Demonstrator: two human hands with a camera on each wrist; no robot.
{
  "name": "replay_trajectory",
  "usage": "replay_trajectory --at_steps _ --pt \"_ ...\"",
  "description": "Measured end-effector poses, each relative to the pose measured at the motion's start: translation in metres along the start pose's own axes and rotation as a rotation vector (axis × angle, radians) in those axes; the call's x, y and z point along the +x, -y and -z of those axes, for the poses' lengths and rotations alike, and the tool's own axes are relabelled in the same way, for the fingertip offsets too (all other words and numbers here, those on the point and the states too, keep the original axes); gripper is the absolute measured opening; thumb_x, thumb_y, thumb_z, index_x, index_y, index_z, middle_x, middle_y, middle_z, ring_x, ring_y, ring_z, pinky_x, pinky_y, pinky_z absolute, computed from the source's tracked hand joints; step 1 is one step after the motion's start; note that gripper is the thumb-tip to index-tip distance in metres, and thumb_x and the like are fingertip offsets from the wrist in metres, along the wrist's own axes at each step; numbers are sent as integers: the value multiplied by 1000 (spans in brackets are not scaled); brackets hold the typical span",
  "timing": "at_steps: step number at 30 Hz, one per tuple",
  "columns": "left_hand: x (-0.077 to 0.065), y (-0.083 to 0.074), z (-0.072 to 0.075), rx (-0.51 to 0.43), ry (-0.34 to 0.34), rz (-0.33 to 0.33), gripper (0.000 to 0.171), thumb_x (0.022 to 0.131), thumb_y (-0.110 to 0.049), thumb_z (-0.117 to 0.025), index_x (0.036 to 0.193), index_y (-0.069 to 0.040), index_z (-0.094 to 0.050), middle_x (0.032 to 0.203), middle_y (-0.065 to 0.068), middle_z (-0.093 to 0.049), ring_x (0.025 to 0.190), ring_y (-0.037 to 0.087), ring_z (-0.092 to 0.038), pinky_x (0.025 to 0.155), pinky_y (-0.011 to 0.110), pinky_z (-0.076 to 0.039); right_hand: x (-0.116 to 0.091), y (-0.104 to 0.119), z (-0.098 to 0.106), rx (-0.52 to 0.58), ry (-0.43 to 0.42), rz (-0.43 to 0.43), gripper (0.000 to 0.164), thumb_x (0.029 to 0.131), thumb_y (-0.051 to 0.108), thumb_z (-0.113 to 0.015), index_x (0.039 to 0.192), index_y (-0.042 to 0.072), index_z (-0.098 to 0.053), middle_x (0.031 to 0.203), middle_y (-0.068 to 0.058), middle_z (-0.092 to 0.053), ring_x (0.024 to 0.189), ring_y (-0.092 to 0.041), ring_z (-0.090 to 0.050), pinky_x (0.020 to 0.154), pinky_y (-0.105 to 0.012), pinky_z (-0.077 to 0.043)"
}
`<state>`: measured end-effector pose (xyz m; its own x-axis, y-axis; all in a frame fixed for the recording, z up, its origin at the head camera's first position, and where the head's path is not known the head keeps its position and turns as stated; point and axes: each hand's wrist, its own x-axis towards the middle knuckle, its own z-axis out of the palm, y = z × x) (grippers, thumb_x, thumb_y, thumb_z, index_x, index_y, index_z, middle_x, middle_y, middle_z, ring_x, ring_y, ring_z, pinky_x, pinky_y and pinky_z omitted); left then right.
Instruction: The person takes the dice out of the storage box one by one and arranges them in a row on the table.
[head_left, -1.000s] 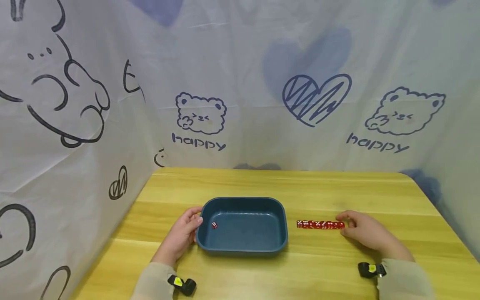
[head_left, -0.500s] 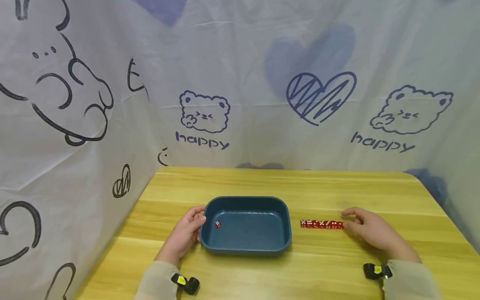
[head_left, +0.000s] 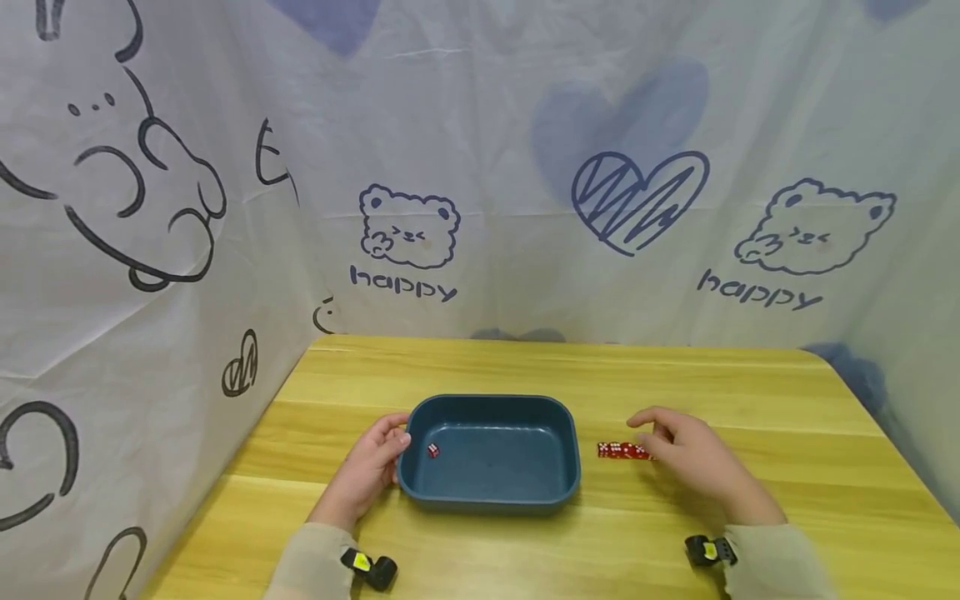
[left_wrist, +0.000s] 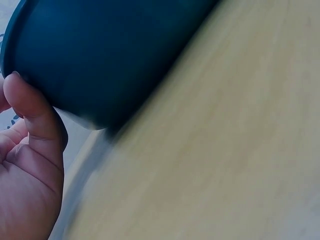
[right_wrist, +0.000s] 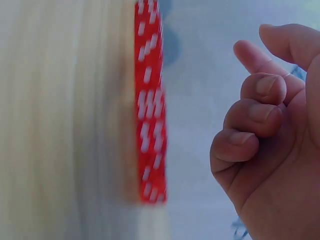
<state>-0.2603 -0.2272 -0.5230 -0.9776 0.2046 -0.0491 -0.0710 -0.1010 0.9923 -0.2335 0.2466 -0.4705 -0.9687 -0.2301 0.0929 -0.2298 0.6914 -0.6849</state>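
Note:
A dark teal rectangular tray (head_left: 491, 505) sits mid-table with one red die (head_left: 432, 451) inside, near its left end. My left hand (head_left: 366, 468) grips the tray's left end, thumb at the rim and fingers outside; its wrist view shows the thumb against the tray wall (left_wrist: 100, 65). To the tray's right lies a straight row of red dice (head_left: 619, 451) with white dots. Over the row's right part is my right hand (head_left: 697, 457), hiding several dice in the head view. In the right wrist view, thumb and forefinger are spread, the other fingers curl, and nothing is between them.
The yellow wood-grain table (head_left: 480, 367) ends at a white cloth (head_left: 510, 250) printed with bears and hearts, which also hangs at the left and right. A short gap of tabletop separates the tray from the dice row.
My right hand has moved left from the row's right end to above the dice, covering more of them. The left hand keeps its grip on the tray.

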Motion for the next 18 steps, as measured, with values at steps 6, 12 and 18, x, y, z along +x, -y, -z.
replay_trajectory --at_steps 6,12,18 --pt "1 0 0 -1 -3 12 43 105 -9 -53 145 0 -41 96 8 -54 60 12 -49 52 21 -44 7 29 -15 -20 24 78 18 98 21 -68 116 18 -70 66 3 -48 55 -12 -43 55 -28 -40" --pt "0 -4 -2 -4 -9 17 42 105 -9 -52 145 0 -41 96 8 -54 60 12 -50 52 21 -45 14 48 -23 -46 59 154 18 98 22 -68 116 19 -71 65 6 -46 54 -9 -41 57 -28 -41" --pt "-1 -6 -2 -5 -8 20 42 105 -9 -52 145 0 -42 95 8 -54 59 12 -49 52 21 -44 18 65 -24 -46 89 176 19 98 19 -67 117 18 -71 65 6 -46 54 -9 -41 58 -28 -41"
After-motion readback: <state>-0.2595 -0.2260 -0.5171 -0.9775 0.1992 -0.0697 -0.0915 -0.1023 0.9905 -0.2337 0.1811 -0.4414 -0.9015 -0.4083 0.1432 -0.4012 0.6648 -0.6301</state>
